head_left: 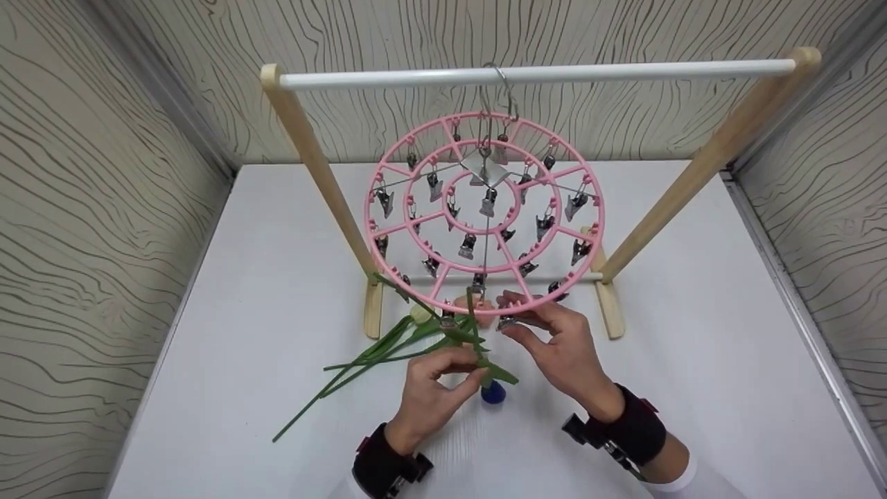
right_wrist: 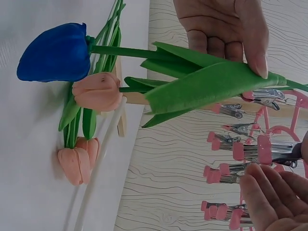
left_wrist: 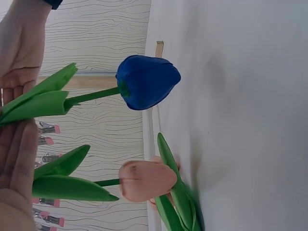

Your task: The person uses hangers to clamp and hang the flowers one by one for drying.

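- The white worktop (head_left: 222, 277) is carrying the whole set-up in front of you.
- A wooden stand (head_left: 693, 180) is rising from it, its white rail running across the top.
- The round pink hanger (head_left: 439, 283) is hanging from that rail by its metal hook, metal clips dangling from its rings.
- Loose tulips (head_left: 388, 342) are lying on the worktop, their stems crossing to the left of your hands.
- The blue tulip (head_left: 493, 393) is pointing its blossom downward, below the near edge of the hanger.
- A pink tulip (left_wrist: 147, 180) is also pointing blossom-down near it; what is supporting it, you cannot tell.
- Your right hand (head_left: 565, 346) is working at the near rim, its fingers pinching one clip.
- Your left hand (head_left: 424, 398) is holding the blue tulip, its fingers pinching the leafy stem.
- That one clip (head_left: 508, 321) is sitting between your right thumb and fingers.
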`<action>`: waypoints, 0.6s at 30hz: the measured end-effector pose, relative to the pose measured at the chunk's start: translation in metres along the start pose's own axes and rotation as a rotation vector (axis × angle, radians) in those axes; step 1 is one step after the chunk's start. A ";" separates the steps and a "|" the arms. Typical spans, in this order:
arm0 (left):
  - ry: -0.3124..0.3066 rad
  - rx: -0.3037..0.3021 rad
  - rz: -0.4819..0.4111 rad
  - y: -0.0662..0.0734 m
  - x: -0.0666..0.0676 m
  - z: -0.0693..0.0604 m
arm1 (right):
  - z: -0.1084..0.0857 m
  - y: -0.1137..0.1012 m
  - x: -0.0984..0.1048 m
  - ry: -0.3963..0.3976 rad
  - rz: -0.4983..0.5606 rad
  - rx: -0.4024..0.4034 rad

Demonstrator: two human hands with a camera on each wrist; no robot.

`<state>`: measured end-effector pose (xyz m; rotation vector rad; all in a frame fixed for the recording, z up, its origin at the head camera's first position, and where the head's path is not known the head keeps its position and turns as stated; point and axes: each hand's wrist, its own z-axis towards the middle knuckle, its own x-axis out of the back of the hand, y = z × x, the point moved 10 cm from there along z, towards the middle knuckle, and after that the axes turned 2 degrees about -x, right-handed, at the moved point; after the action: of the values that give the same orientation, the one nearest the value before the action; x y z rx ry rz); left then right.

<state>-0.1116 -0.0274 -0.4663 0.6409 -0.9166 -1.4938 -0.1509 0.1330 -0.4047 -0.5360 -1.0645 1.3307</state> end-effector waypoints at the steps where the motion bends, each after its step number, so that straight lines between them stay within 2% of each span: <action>1: 0.000 -0.002 0.003 0.000 0.000 0.000 | 0.001 0.000 0.000 -0.004 0.000 -0.005; 7: -0.002 -0.038 0.031 0.003 0.000 -0.001 | 0.006 0.003 -0.004 -0.063 0.076 -0.059; 11: 0.002 -0.023 0.032 0.001 0.002 -0.002 | 0.008 0.005 -0.007 -0.085 0.128 -0.098; 18: 0.015 -0.009 0.044 -0.002 0.004 -0.005 | 0.007 -0.002 -0.011 -0.105 0.209 -0.052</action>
<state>-0.1091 -0.0320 -0.4698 0.6209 -0.9066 -1.4516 -0.1543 0.1206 -0.4032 -0.6355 -1.1550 1.5313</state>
